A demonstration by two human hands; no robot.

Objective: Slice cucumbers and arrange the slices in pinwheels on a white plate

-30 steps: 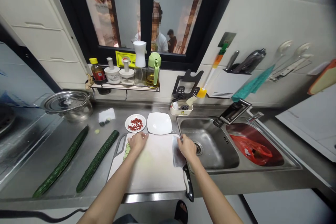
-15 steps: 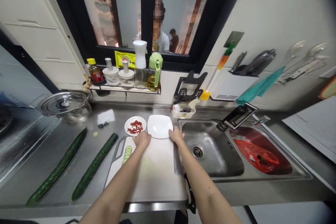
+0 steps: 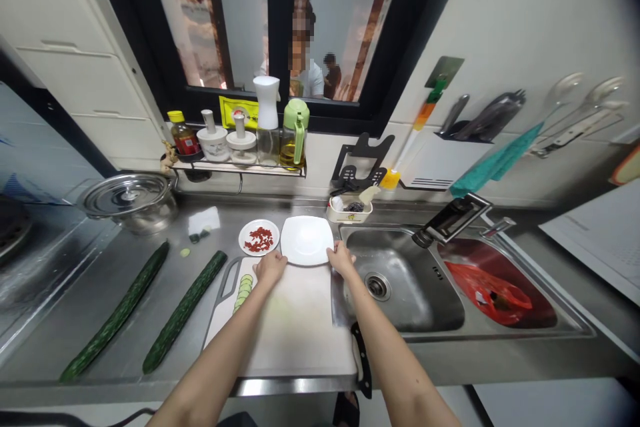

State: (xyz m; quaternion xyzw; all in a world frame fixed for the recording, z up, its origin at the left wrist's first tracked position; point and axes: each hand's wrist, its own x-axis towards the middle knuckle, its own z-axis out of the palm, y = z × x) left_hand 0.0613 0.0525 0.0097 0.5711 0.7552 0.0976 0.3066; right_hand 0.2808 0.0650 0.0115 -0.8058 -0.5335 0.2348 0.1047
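Evidently the square white plate [image 3: 307, 241] is managed from its near side because that is where both arms come in over the cutting board [image 3: 300, 333]. The right hand [image 3: 343, 259] is at the plate's near right corner, its thumb and finger closed together on the rim, presumably since a corner gives a firm pinch. The left hand [image 3: 271, 268] is at the near left corner, just below the round dish [image 3: 249, 229] of red pieces [image 3: 260, 239]; its fingertips meet or almost meet the rim, and whether they clamp it I cannot tell. So the plate lies beyond the fingers and between the two hands, at the far edge of the board.

Overlapping cucumber slices [image 3: 243, 293] sit in a row at the board's left, perhaps to leave its middle free for cutting. The knife [image 3: 365, 367] lies along the right edge, handle toward the person, likely parked out of the way yet within reach. Two whole cucumbers [image 3: 185, 312] rest apart on the worktop [image 3: 150, 313], left of the board
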